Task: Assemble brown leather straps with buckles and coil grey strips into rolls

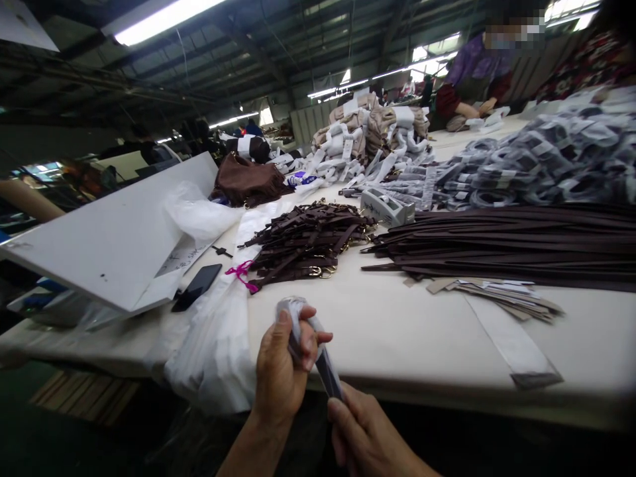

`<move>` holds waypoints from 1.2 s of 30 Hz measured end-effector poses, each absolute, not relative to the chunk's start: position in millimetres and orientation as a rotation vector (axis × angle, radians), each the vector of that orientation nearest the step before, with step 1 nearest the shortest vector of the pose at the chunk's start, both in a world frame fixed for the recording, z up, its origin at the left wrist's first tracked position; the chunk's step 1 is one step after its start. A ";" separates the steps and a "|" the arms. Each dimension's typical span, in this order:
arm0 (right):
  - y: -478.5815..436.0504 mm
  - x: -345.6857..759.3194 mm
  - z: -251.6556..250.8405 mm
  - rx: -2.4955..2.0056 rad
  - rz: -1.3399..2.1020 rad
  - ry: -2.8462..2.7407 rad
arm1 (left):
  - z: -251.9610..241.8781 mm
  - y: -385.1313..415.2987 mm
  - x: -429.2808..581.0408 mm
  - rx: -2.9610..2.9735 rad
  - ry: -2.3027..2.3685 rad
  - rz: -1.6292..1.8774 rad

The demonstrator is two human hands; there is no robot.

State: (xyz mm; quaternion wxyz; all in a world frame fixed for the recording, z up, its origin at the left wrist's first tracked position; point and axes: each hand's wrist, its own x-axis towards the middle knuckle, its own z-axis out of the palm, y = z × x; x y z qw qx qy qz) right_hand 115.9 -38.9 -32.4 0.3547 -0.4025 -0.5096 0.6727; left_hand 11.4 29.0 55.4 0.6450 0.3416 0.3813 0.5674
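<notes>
Two hands share one dark strap [325, 368] at 6 o'clock, just off the near edge of the surface [407, 331]. Your left hand [281, 377] has its grip closed around the upper end, where a clear film [294, 311] is wound over it; thumb and fingers fold tight, seemingly to pin that wrapping in place. Your right hand [365, 434] pinches the lower end, grip closed as well, which appears to keep the strap taut and slanted between the two. At 12 o'clock from your hands a heap of buckled straps [308, 242] lies loose, while at 2 o'clock the long straps [507, 242] lie flat and parallel, probably so single pieces slide out easily. Paper tags [501, 295] fan out just in front of those, near the edge and close to your right side. At 10 o'clock plastic bags [218, 344] drape over the edge beside a phone [197, 286], well apart from your hands. Far off at 1 o'clock a co-worker [472, 79] bends over wrapped bundles [536, 165].
</notes>
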 end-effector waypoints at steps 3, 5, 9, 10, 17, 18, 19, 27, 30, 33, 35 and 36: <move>-41.6 108.4 -29.0 -0.860 1.971 -1.044 | 42.4 27.3 17.4 1.090 0.958 1.179; -41.5 110.1 -24.5 -0.739 2.119 -0.850 | 34.6 26.0 17.7 1.357 1.046 1.022; -38.6 132.9 -12.0 -0.708 2.344 -0.456 | 34.1 25.4 11.7 1.880 0.993 0.554; -37.7 141.3 -10.0 -0.727 2.404 -0.365 | 37.3 25.5 10.2 1.971 0.901 0.428; -30.0 192.3 -19.1 -0.813 2.857 -0.288 | 54.7 19.4 21.0 2.403 0.602 -0.212; -29.0 197.3 -19.0 -0.842 2.859 -0.346 | 53.1 18.7 25.3 2.448 0.602 -0.265; -28.1 201.8 -17.4 -0.877 2.829 -0.398 | 50.6 18.6 29.9 2.488 0.607 -0.303; -30.6 219.1 -1.1 -0.752 2.615 -0.451 | 38.2 41.8 59.0 2.735 0.682 -0.195; -31.4 224.8 -9.8 -0.760 2.516 -0.485 | 38.8 46.6 60.7 2.729 0.642 -0.225; -30.1 236.0 -15.8 -1.014 2.436 -0.704 | 34.5 46.1 58.2 2.708 0.629 -0.215; -28.6 245.5 -14.5 -1.257 2.167 -1.005 | 29.7 46.2 57.3 2.709 0.700 -0.192; -27.7 250.2 -12.6 -1.371 1.901 -1.187 | 27.6 47.0 57.9 2.711 0.750 -0.195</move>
